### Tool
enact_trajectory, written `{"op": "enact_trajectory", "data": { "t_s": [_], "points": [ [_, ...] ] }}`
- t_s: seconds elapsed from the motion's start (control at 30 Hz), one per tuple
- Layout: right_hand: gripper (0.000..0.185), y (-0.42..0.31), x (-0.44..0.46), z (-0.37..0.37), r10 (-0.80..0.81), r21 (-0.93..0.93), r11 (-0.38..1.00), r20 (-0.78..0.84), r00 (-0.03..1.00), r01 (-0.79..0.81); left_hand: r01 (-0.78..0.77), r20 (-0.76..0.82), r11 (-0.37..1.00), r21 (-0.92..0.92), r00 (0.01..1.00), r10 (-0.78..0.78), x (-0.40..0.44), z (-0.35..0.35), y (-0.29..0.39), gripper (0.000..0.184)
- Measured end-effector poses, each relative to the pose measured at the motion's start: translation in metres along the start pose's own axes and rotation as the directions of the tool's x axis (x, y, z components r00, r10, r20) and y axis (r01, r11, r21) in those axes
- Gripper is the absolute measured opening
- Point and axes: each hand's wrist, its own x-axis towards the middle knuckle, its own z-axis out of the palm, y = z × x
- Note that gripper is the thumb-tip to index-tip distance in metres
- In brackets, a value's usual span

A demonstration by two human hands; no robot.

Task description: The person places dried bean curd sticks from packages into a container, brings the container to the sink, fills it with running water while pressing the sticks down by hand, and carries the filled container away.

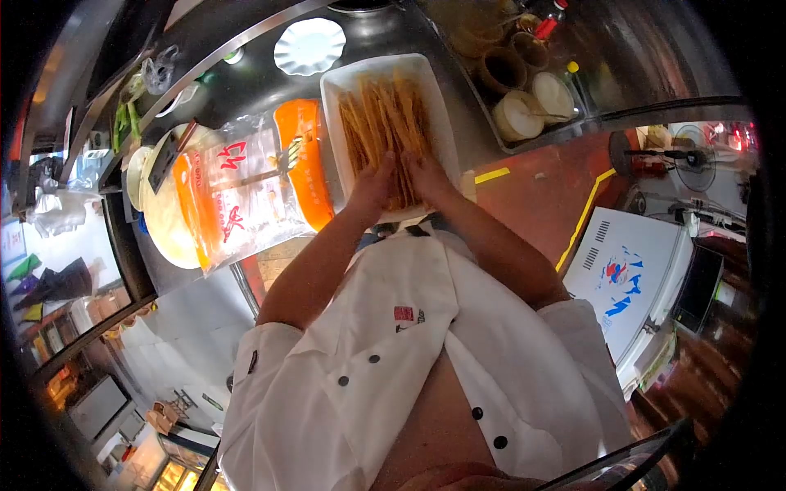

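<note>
A bundle of long, tan dried bean curd sticks (385, 110) lies lengthwise in a white rectangular tub (447, 106) on the counter. My left hand (374, 182) grips the bundle's near end from the left side. From the right side, my right hand (428, 176) closes on the same end, a little apart from the left. The fingertips are partly hidden among the sticks. Left of the tub lies a clear plastic bag (250, 180) with orange ends and red characters.
A white scalloped plate (309, 47) sits behind the tub. Under the bag is a round cream-coloured board (169, 225). Several containers, among them a white tub (517, 115), stand in a metal tray at right. A white freezer (630, 278) stands on the floor beyond.
</note>
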Motion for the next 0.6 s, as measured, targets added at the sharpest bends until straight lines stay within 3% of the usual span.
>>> {"op": "enact_trajectory", "data": {
  "t_s": [0.13,0.2,0.3,0.37,0.43,0.47,0.5,0.57,0.6],
  "points": [
    [0.058,-0.031,-0.023,-0.013,0.143,-0.113,0.986,0.16,0.977,-0.126,0.05,0.116,0.998,-0.026,0.992,-0.047,0.014,-0.011,-0.019,0.047],
    [0.06,-0.062,-0.025,-0.027,0.163,-0.153,0.982,0.389,0.907,-0.111,0.032,0.072,0.999,0.007,0.997,-0.032,0.002,-0.009,-0.003,0.048],
    [0.057,-0.075,-0.027,-0.014,0.29,-0.175,0.954,0.342,0.894,-0.242,0.027,0.004,0.997,0.072,1.0,-0.027,-0.006,-0.018,0.007,0.049],
    [0.055,-0.062,-0.023,0.001,0.253,-0.186,0.964,0.402,0.88,-0.192,0.037,-0.017,0.994,0.102,0.999,-0.035,-0.003,-0.029,0.005,0.05],
    [0.053,-0.062,-0.02,0.004,0.214,-0.195,0.971,0.466,0.859,-0.136,-0.003,0.004,0.944,0.33,1.0,0.001,0.003,-0.046,-0.007,0.044],
    [0.05,-0.068,-0.019,0.001,0.255,-0.173,0.967,0.581,0.773,-0.19,-0.017,0.01,0.916,0.402,1.0,0.015,0.003,-0.052,-0.009,0.043],
    [0.048,-0.076,-0.018,-0.003,0.287,-0.161,0.956,0.687,0.668,-0.245,-0.127,0.109,0.85,0.512,0.991,0.083,-0.004,-0.057,-0.01,0.04],
    [0.046,-0.099,-0.029,-0.023,0.212,-0.085,0.973,0.702,0.68,-0.215,-0.239,0.213,0.765,0.598,0.968,0.136,-0.009,-0.055,-0.013,0.04],
    [0.043,-0.104,-0.033,-0.03,0.136,-0.006,0.982,0.707,0.694,-0.187,-0.2,0.092,0.82,0.536,0.98,0.178,-0.009,-0.046,-0.016,0.04]
  ]
}}
